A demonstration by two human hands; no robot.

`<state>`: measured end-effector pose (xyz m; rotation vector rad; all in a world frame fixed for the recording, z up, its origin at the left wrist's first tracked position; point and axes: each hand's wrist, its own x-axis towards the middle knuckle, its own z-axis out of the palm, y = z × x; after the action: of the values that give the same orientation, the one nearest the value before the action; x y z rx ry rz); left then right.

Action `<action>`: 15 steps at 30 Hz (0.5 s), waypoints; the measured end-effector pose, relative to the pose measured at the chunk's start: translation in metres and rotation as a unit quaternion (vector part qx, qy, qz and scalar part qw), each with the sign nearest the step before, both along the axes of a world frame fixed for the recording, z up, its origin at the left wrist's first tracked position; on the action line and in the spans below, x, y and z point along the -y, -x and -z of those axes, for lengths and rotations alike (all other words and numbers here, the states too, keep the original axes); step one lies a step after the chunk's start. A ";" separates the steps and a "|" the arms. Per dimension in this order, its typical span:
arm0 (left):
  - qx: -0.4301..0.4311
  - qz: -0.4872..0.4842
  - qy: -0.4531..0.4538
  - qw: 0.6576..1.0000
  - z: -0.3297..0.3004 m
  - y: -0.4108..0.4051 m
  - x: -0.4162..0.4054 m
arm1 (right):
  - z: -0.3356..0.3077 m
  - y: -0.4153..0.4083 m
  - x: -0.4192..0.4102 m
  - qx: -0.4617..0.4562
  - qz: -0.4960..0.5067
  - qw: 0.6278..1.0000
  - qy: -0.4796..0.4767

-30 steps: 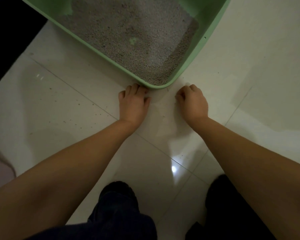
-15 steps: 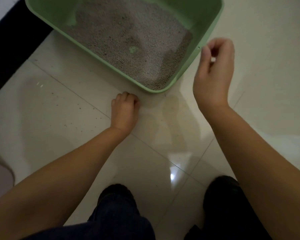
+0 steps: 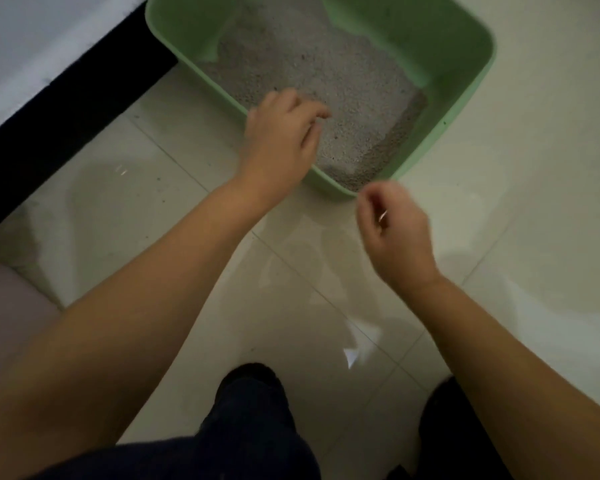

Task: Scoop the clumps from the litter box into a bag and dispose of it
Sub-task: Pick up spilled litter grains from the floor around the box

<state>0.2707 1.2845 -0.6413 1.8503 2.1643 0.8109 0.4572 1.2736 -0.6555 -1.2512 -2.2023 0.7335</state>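
Both hands loosely curled, empty: left hand (image 3: 281, 140) over grainy litter (image 3: 343, 84), right hand (image 3: 392, 230) beside.

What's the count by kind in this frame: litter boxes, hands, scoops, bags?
Litter boxes: 1, the green litter box holding grey litter
Hands: 2, left hand over the box's near rim, right hand above the floor tiles
Scoops: 0 in view
Bags: 0 in view
Total: 3
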 end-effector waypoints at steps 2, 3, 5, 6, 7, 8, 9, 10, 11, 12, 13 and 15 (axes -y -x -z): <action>0.055 -0.066 -0.062 0.994 0.012 0.010 0.029 | 0.032 -0.001 0.017 0.087 -0.064 0.992 0.070; 0.084 -0.098 -0.046 0.991 0.020 0.013 0.046 | 0.047 0.001 0.019 0.109 -0.061 0.985 0.116; 0.137 -0.141 0.034 0.980 0.043 0.018 0.082 | 0.068 0.008 0.016 0.135 -0.027 0.973 0.183; 0.146 -0.154 0.074 0.974 0.055 0.019 0.099 | 0.075 0.013 0.013 0.146 -0.011 0.971 0.189; 0.144 -0.168 0.112 0.969 0.067 0.021 0.115 | 0.080 0.019 0.010 0.159 0.000 0.970 0.185; 0.136 -0.186 0.143 0.963 0.076 0.021 0.130 | 0.084 0.024 0.007 0.172 0.007 0.969 0.176; 0.127 -0.208 0.163 0.956 0.083 0.021 0.142 | 0.085 0.027 0.005 0.185 0.008 0.969 0.163; 0.118 -0.228 0.171 0.951 0.088 0.021 0.152 | 0.086 0.031 0.004 0.195 0.003 0.969 0.150; 0.110 -0.243 0.173 0.948 0.091 0.020 0.160 | 0.087 0.033 0.003 0.204 -0.004 0.969 0.140; 0.104 -0.253 0.170 0.947 0.093 0.018 0.166 | 0.087 0.035 0.002 0.210 -0.010 0.969 0.131; 0.100 -0.256 0.167 0.947 0.094 0.016 0.170 | 0.088 0.036 0.003 0.212 -0.012 0.969 0.124; 0.091 -0.250 0.167 0.949 0.096 0.010 0.175 | 0.089 0.037 0.004 0.211 -0.006 0.971 0.110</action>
<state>0.2609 1.1098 -0.7370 1.0393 2.4872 0.6093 0.4199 1.2696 -0.7442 -1.6328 -2.5172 0.7916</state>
